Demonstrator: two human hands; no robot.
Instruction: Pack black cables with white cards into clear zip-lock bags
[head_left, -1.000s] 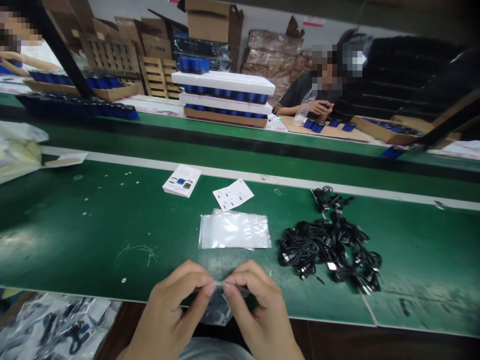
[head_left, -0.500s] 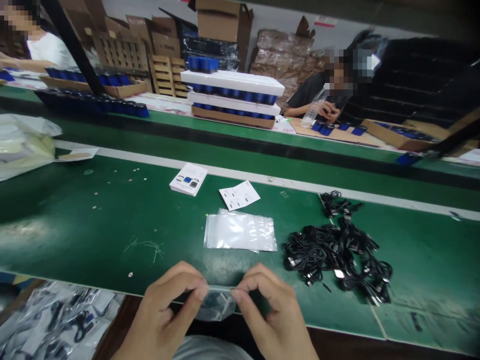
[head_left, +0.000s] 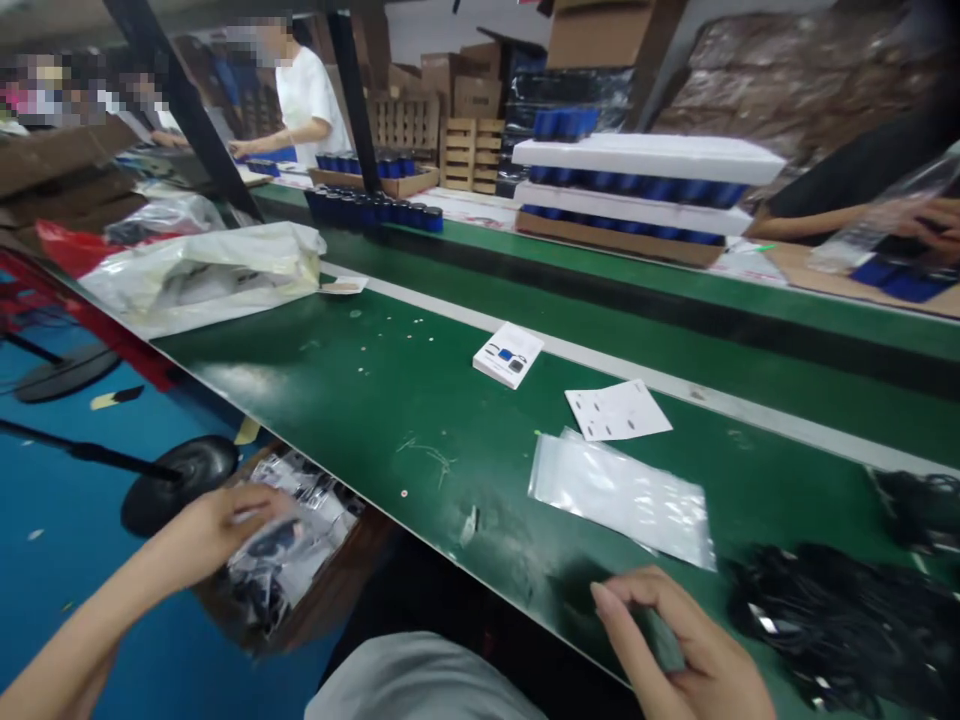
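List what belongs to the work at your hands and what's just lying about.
In use: left hand, bagged black cable, box of bagged cables, right hand, clear zip bags, black cable pile.
Lying about: white sack, blue-capped units.

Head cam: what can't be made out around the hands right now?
Head view, plastic bag at the left hand: contents partly hidden by the fingers and glare.
Head view, right hand: cut off by the bottom edge; curled fingers hide whether it holds anything.
Head view, black cables: cut off by the right edge; connectors too blurred to identify.
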